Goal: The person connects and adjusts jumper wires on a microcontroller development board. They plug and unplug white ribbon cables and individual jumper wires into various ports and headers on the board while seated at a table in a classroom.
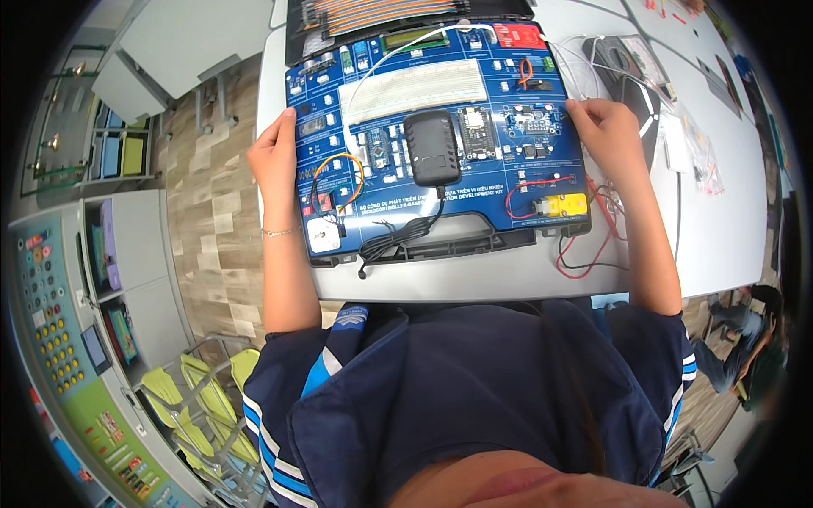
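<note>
A blue microcontroller training board (pixel 542 172) set in a black case lies in front of me on the white table. My left hand (pixel 275 157) is closed on its left edge, thumb on top. On the opposite edge, my right hand (pixel 605 135) grips the board the same way, fingertips partly hidden below the rim. A black power adapter (pixel 432 148) rests on the board's middle, its bundled cord (pixel 394 241) hanging over the front handle. Behind the adapter sits a white breadboard (pixel 415 89), and a yellow motor (pixel 563 205) is at the near right corner.
Orange jumper wires (pixel 373 13) fill the raised lid at the back. Right of the board are white cables (pixel 576 63), a dark grey device (pixel 622 63), a clear plastic bag (pixel 703 165) and red and black leads (pixel 605 229). Green chairs (pixel 203 398) stand lower left; another person (pixel 737 339) is far right.
</note>
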The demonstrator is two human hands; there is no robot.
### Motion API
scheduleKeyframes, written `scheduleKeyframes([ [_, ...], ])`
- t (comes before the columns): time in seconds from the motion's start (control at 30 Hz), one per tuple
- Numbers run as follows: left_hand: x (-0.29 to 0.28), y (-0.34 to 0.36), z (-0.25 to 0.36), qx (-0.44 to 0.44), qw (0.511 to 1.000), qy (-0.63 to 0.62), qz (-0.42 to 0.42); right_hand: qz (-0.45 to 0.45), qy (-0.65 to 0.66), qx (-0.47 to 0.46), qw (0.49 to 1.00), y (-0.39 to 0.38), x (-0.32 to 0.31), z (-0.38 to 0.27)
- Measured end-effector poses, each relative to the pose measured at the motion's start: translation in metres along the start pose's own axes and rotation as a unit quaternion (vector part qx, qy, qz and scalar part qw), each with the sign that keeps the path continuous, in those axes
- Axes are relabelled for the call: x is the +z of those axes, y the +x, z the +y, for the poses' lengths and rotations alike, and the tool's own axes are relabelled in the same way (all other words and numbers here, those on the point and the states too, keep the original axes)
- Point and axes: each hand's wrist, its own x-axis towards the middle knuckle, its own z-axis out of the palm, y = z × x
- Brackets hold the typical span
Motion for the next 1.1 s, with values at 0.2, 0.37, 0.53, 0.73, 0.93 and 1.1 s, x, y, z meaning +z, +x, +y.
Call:
scheduleKeyframes([
  [0.2, 0.001, -0.006, 0.004, -0.020, 0.999, -0.004, 0.026, -0.006, 0.035, -0.004, 0.999, -0.001, 0.002, 0.007],
  [0.37, -0.002, -0.007, 0.000, -0.027, 0.999, -0.018, 0.033, -0.027, 0.040, 0.010, 0.999, 0.006, 0.003, 0.013],
  [0.53, -0.001, -0.003, 0.005, -0.047, 0.998, -0.041, 0.023, 0.014, -0.037, -0.065, 0.997, 0.024, -0.004, 0.019],
  [0.73, -0.006, 0.010, -0.002, -0.074, 0.991, -0.114, -0.011, 0.052, -0.162, -0.087, 0.982, 0.069, 0.001, 0.017],
  [0.93, -0.006, 0.014, -0.007, -0.054, 0.993, -0.103, -0.016, 0.033, -0.195, -0.073, 0.978, 0.094, 0.002, 0.036],
  [1.1, -0.014, 0.013, -0.006, -0.056, 0.997, -0.058, -0.010, 0.084, -0.045, -0.103, 0.990, 0.068, -0.035, 0.026],
])
